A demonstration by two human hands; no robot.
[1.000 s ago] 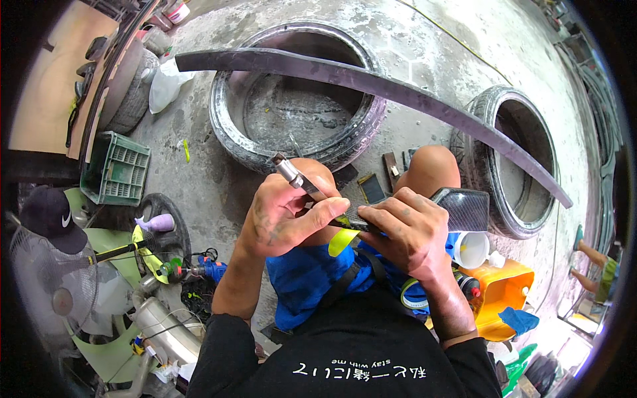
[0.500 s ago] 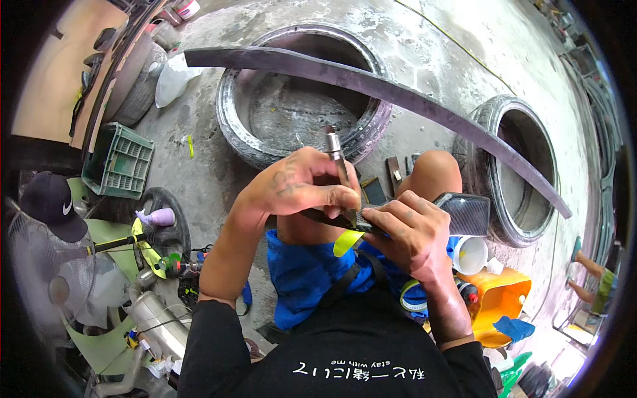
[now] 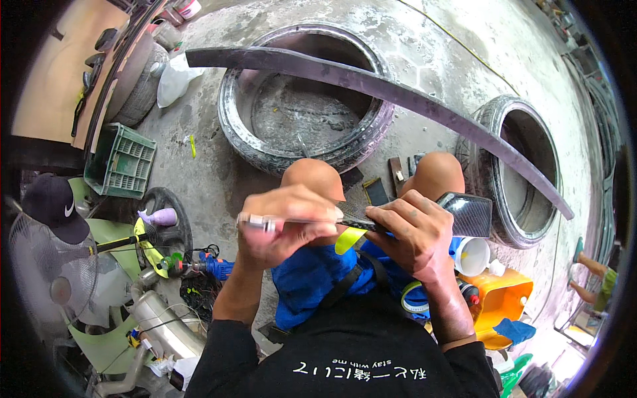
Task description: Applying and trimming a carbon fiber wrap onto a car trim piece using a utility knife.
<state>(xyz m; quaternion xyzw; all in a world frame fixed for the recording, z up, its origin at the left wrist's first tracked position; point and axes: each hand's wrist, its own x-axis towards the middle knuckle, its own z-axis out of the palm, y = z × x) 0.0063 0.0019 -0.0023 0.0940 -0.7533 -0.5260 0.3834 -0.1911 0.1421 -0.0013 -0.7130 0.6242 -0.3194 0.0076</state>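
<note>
My left hand point(image 3: 286, 219) is closed around a slim tool with a shiny silver end point(image 3: 261, 224), which lies nearly flat and points left; motion smears it, so its exact kind is unclear. My right hand point(image 3: 418, 235) grips a glossy black piece with a carbon-fibre weave point(image 3: 470, 215) over my lap, fingers on top. The tool's other end meets the narrow left part of that piece, by my left fingertips. A bright yellow strip point(image 3: 348, 240), like tape, hangs from the piece's near edge between my hands.
A long dark curved strip point(image 3: 345, 75) rests across two tyres, a left one point(image 3: 233, 126) and a right one point(image 3: 492, 219). At left stand a green crate point(image 3: 123, 162) and a fan point(image 3: 53, 265). An orange container point(image 3: 514, 292) is close by my right forearm.
The tool has swung from upright to nearly level, its silver end now pointing left. My left hand has moved left and lower. My right hand keeps its hold on the black piece.
</note>
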